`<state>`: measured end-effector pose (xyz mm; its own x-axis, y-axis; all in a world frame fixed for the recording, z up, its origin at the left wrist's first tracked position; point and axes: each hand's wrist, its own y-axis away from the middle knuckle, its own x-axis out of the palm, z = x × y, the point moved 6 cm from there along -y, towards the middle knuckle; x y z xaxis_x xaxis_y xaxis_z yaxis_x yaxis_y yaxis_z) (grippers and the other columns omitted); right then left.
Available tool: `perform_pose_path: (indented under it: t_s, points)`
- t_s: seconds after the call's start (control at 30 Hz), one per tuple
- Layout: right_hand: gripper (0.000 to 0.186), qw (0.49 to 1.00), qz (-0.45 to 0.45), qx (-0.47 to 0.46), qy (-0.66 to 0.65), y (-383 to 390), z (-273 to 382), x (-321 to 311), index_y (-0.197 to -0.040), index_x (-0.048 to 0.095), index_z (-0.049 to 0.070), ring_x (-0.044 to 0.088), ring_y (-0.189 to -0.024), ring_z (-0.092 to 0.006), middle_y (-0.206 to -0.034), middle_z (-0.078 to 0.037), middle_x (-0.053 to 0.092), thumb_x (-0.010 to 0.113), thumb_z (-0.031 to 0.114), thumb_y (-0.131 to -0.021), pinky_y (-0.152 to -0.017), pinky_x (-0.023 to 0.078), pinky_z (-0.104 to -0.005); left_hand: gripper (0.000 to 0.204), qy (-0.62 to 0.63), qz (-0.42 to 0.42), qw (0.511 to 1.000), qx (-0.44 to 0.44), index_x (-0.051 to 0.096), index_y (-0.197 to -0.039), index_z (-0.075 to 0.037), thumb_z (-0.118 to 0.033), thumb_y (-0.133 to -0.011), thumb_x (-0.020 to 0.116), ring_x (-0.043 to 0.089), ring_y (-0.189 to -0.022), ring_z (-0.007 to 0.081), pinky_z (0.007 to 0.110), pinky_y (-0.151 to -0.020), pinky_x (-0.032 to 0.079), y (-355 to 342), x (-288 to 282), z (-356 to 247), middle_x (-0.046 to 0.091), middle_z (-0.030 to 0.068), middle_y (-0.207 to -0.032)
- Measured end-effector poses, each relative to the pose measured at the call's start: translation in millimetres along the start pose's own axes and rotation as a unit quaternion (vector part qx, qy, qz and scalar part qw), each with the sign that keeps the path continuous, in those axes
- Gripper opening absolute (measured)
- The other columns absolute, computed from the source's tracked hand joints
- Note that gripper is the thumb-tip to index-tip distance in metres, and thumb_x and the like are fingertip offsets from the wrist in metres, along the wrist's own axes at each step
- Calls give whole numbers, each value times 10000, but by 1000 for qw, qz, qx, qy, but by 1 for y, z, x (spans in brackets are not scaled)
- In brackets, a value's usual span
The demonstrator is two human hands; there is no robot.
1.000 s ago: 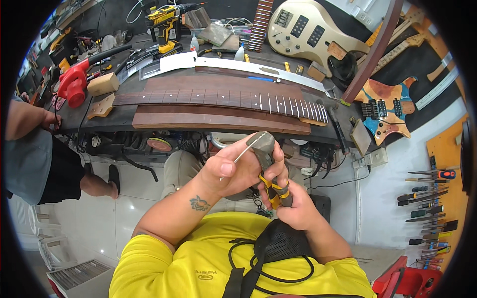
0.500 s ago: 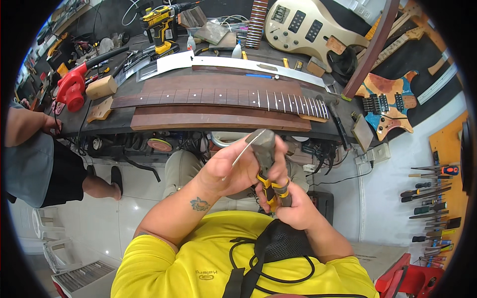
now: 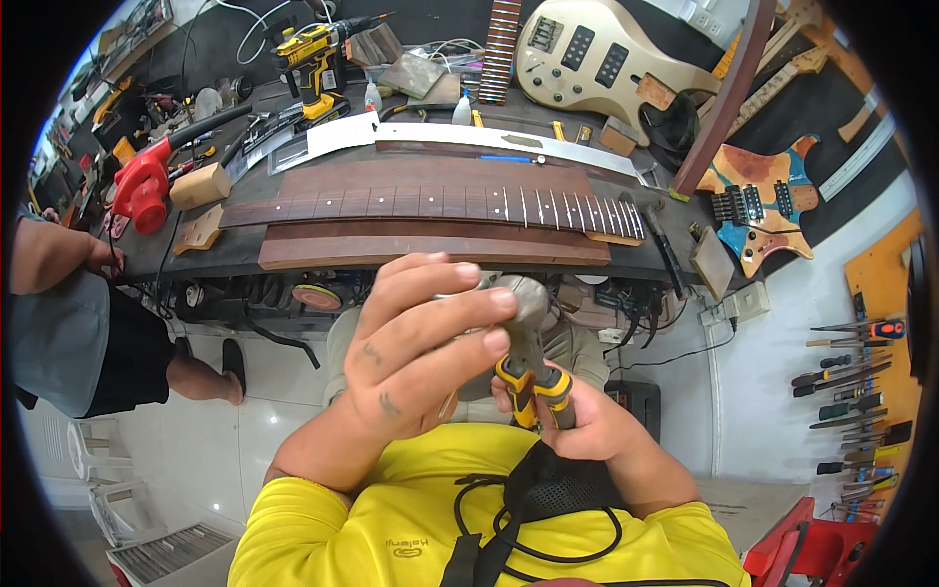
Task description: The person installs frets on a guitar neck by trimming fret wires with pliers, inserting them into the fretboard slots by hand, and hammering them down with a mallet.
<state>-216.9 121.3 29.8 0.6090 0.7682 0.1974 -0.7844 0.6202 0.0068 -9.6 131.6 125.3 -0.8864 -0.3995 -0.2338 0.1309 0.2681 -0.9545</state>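
Note:
My right hand (image 3: 585, 423) grips the yellow-and-black handles of end-cutting pliers (image 3: 529, 318), their metal head pointing up and away from me. My left hand (image 3: 416, 333) is raised beside that head, its back toward me and its fingertips at the jaws. A thin strip of fret wire (image 3: 448, 406) shows below the left palm; most of it is hidden behind the fingers. Beyond my hands, a guitar neck (image 3: 406, 203) with a dark fretboard lies across wooden boards. Metal frets sit in its right end, while bare slots run along the left part.
On the dark bench (image 3: 235, 249) are a red blower (image 3: 144, 186), a yellow drill (image 3: 313, 73), a wood block (image 3: 201, 186) and small bottles. A cream guitar body (image 3: 597, 64) lies at the back. Another person's arm (image 3: 54, 254) rests at the left edge. Files hang at right.
My left hand has turned so its back faces me, and its fingers have come over beside the pliers' head. The wire, plainly seen before, is now mostly covered. The pliers stay in my right hand.

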Motion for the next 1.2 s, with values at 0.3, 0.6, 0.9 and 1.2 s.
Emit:
perform_pose_path:
  t_s: [0.3,0.6,0.9,1.2]
  points:
    - [657,993,0,87,-76,0,-3,3,-1546,502,-25,631,-1373,-282,-1382,-171,673,624,-34,-900,-1157,451,-421,259,-48,-7,999,5,679,-1207,-97,-69,-953,716,706,-1124,354,537,-992,549,9,-4,-4,763,147,-1221]
    - [665,997,-45,-8,-64,-1,-10,-10,-1578,460,28,593,-1387,-264,-1464,-118,584,619,-54,-938,-1179,452,-418,278,-68,-6,984,-166,728,-1188,15,106,-925,724,721,-856,317,378,-749,556,0,5,12,747,174,-990]
    - [676,959,-99,-67,258,-3,9,-21,-1441,574,12,549,-1115,-161,-1339,-44,564,638,-82,-775,-988,461,-319,276,-23,43,974,-219,769,-1178,44,129,-927,693,590,-616,171,288,-593,448,-3,-2,13,648,89,-740]
    - [659,969,-85,-49,228,2,8,-21,-1374,616,1,521,-1072,-178,-1274,-59,536,622,-78,-720,-975,446,-311,318,26,101,972,-210,769,-1178,41,137,-879,715,580,-613,207,306,-595,445,0,-2,21,614,94,-731]
